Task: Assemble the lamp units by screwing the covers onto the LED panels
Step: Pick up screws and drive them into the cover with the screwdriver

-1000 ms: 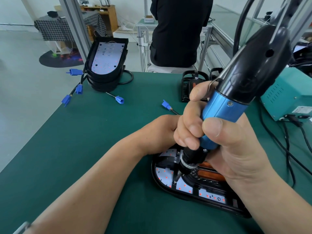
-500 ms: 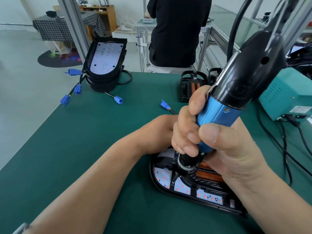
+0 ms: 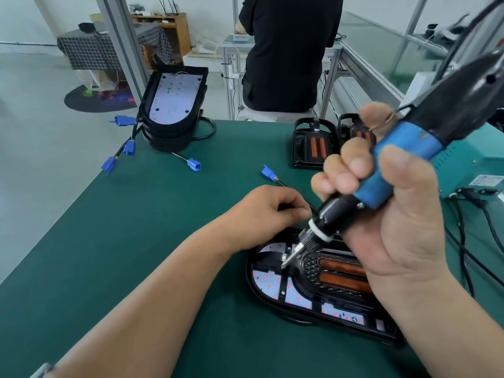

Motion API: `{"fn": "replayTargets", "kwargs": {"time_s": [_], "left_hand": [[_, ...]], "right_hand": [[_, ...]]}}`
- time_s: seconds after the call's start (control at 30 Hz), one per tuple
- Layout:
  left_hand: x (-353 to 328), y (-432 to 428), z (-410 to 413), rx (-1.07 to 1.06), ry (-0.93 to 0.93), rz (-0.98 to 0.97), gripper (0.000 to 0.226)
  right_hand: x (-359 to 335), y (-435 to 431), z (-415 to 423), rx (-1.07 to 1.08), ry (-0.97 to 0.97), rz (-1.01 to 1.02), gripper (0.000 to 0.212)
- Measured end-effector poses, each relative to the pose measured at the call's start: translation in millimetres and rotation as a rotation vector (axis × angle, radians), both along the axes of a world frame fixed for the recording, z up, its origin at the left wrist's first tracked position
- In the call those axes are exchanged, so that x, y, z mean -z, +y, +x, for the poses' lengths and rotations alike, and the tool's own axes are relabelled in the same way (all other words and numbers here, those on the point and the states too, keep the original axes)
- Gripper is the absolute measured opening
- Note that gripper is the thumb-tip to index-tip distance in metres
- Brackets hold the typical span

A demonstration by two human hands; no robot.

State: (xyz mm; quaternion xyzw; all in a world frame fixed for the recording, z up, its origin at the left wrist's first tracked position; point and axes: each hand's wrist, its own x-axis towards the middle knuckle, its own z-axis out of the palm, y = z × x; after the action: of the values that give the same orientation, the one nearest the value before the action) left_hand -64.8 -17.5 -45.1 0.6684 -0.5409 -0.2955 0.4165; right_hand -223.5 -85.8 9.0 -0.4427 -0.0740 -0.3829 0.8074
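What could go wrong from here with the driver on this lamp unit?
1. The screwdriver in the right hand is tilted, so its bit comes at the cover at an angle. It may cam out or start the screw crooked.
2. A slip would likely land on the bare LED panel right beside the bit and could scratch it.
3. The left hand sits close behind the bit with curled fingers. A skid could reach them.

Right hand point(image 3: 403, 227) grips the screwdriver point(image 3: 401, 162), bit tilted onto the cover point(image 3: 308, 266); left hand point(image 3: 261, 214) rests at the lamp unit's point(image 3: 268, 282) edge.
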Motion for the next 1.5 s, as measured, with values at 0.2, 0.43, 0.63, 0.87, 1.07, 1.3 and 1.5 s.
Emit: {"fn": "replayTargets", "kwargs": {"time_s": [0.2, 0.43, 0.63, 0.87, 1.07, 1.3, 1.5], "left_hand": [[3, 0, 13, -0.007, 0.288, -0.012, 0.011], [2, 3, 11, 0.045, 0.542, -0.038, 0.012], [2, 4, 7, 0.109, 0.515, -0.045, 0.014], [2, 3, 6, 0.139, 0.496, -0.049, 0.016], [1, 3, 6, 0.131, 0.486, -0.04, 0.018], [1, 3, 7, 0.134, 0.483, -0.037, 0.018], [1, 3, 7, 0.135, 0.483, -0.037, 0.019]], "right_hand": [[-3, -32, -8, 0.248, -0.002, 0.16, 0.021], [7, -58, -10, 0.433, -0.017, 0.296, 0.017], [11, -63, -12, 0.459, -0.031, 0.324, 0.017], [13, -58, -9, 0.456, -0.019, 0.308, 0.018], [14, -58, -8, 0.446, -0.003, 0.3, 0.016], [15, -59, -9, 0.454, -0.004, 0.311, 0.016], [15, -61, -9, 0.453, 0.008, 0.302, 0.017]]}}
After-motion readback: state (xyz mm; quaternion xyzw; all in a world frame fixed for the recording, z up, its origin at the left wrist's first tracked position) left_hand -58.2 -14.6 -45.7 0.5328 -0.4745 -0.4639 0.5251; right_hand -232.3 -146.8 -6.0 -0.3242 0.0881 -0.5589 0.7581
